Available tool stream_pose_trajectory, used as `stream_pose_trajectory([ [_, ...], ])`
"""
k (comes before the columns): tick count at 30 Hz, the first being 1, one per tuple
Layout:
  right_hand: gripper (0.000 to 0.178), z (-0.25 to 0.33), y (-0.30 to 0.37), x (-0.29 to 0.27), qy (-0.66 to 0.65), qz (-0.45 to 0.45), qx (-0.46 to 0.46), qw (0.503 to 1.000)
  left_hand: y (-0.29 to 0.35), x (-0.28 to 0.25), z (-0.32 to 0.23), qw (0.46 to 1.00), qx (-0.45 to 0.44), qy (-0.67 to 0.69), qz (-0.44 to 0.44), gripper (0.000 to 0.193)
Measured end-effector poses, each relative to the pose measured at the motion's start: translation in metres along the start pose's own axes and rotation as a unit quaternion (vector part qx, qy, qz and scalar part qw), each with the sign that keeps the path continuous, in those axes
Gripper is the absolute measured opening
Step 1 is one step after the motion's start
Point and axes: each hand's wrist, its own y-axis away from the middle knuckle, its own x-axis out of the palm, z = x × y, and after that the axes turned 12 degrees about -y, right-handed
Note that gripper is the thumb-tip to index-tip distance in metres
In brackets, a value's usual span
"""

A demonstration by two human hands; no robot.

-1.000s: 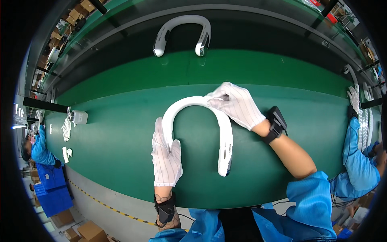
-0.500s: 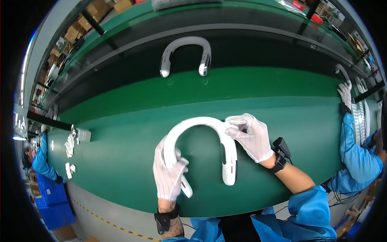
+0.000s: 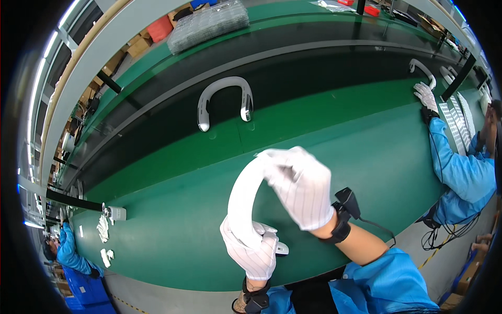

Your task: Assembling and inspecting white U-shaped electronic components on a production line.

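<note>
A white U-shaped neck fan (image 3: 244,196) is raised over the green bench, turned so that its broad outer band faces up. Gloved in striped white, my left hand (image 3: 253,255) is closed around its lower part, with one vented tip poking out beside the fingers. My right hand (image 3: 301,186), also gloved, has its fingers closed at the upper bend and is a little blurred. Those fingers and the tilt hide the fan's other arm. Farther off, a second neck fan (image 3: 209,96) lies with its ends toward me.
At right, a co-worker's gloved hand (image 3: 426,97) is near another curved white piece (image 3: 422,68) and white strips (image 3: 453,125). White gloves (image 3: 103,228) and a small pale box (image 3: 117,213) lie at left. Behind the dark belt sits a stack of clear trays (image 3: 209,26).
The neck fan has been tipped from a face-on U to a steep tilt. My right hand has moved left along its bend, and the whole view has swung round.
</note>
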Motion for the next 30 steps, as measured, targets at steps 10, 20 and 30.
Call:
stream_pose_trajectory([
  [10, 0.018, -0.004, -0.011, 0.003, 0.128, 0.1, -0.12, 0.979, 0.0, -0.035, 0.033, 0.992, 0.086, -0.095, -0.013, 0.063],
  [20, 0.021, 0.068, 0.024, -0.016, -0.021, 0.324, -0.155, 0.933, -0.028, -0.065, 0.062, 0.834, 0.475, -0.266, -0.086, 0.063],
  [30, 0.019, 0.04, 0.007, 0.011, 0.056, 0.191, -0.187, 0.962, -0.038, -0.076, 0.061, 0.883, 0.414, -0.218, -0.021, 0.064],
])
